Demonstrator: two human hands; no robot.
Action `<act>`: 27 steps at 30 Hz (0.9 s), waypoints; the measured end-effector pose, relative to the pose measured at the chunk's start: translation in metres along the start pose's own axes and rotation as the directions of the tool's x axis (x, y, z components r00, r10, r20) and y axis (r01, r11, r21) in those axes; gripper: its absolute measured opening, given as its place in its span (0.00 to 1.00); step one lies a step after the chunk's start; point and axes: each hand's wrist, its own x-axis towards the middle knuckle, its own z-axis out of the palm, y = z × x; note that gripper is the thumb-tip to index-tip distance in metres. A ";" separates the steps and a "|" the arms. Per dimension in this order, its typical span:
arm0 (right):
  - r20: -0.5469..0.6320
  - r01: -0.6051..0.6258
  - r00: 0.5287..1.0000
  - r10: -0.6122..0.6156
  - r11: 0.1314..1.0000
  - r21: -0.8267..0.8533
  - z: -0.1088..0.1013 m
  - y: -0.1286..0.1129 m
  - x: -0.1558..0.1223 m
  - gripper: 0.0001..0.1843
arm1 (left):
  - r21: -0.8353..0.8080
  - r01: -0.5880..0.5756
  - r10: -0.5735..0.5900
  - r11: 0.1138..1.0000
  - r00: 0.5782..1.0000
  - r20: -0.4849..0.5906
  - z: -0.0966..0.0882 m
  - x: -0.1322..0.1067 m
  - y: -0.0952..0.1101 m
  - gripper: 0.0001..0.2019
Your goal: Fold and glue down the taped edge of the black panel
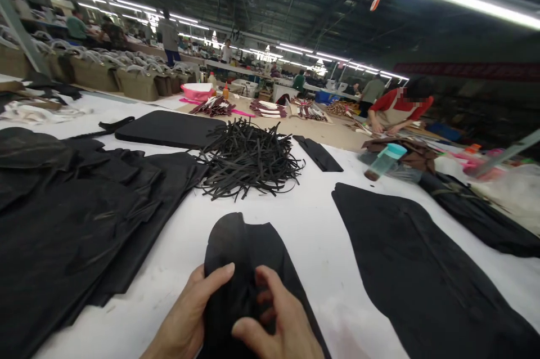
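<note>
A black cut piece of material with a rounded far end lies on the white table right in front of me. My left hand grips its left edge, thumb laid across the top. My right hand rests on the piece's near part with fingers curled and pinching the material. A heap of thin black strips sits just beyond the piece.
Overlapping black sheets cover the left of the table and a large black sheet lies to the right. A black pad and a teal-capped bottle stand farther back. A person in red works at the far right.
</note>
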 end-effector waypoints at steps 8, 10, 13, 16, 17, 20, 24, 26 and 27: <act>-0.217 0.135 0.961 -0.168 0.978 -0.160 0.012 -0.006 -0.003 0.20 | 0.246 -0.094 0.040 0.965 0.975 0.219 0.013 -0.010 -0.005 0.18; -0.124 0.155 0.972 -0.200 0.941 -0.300 0.000 -0.014 0.000 0.16 | 0.330 -0.091 0.023 0.940 0.978 0.206 0.011 -0.009 -0.001 0.18; -0.021 0.181 0.980 -0.199 0.927 -0.328 -0.020 -0.022 0.007 0.14 | 0.312 -0.075 0.023 0.947 0.986 0.166 0.005 -0.007 0.002 0.17; -0.042 0.150 0.985 -0.165 0.957 -0.248 -0.040 -0.016 0.018 0.12 | 0.176 -0.088 0.063 0.980 0.987 0.147 -0.005 -0.002 0.003 0.17; -0.043 0.130 0.988 -0.145 0.961 -0.242 -0.046 -0.012 0.021 0.12 | 0.137 -0.076 0.059 0.988 0.991 0.122 -0.008 0.000 0.003 0.18; -0.025 0.092 0.995 -0.101 0.965 -0.246 -0.057 -0.003 0.027 0.11 | 0.065 -0.001 -0.001 0.998 1.000 0.028 -0.013 0.001 0.002 0.18; 0.063 0.145 0.988 -0.139 0.984 -0.105 -0.055 -0.010 0.023 0.07 | 0.040 0.026 -0.026 0.999 1.000 0.005 -0.007 -0.002 -0.002 0.21; 0.062 0.157 0.986 -0.154 0.986 -0.051 -0.050 -0.020 0.020 0.15 | 0.130 0.018 -0.015 0.991 1.000 -0.026 -0.003 -0.003 -0.005 0.22; 0.044 0.155 0.987 -0.153 0.987 -0.049 -0.048 -0.024 0.019 0.16 | 0.193 0.008 -0.001 0.981 0.999 -0.035 -0.002 -0.004 -0.008 0.23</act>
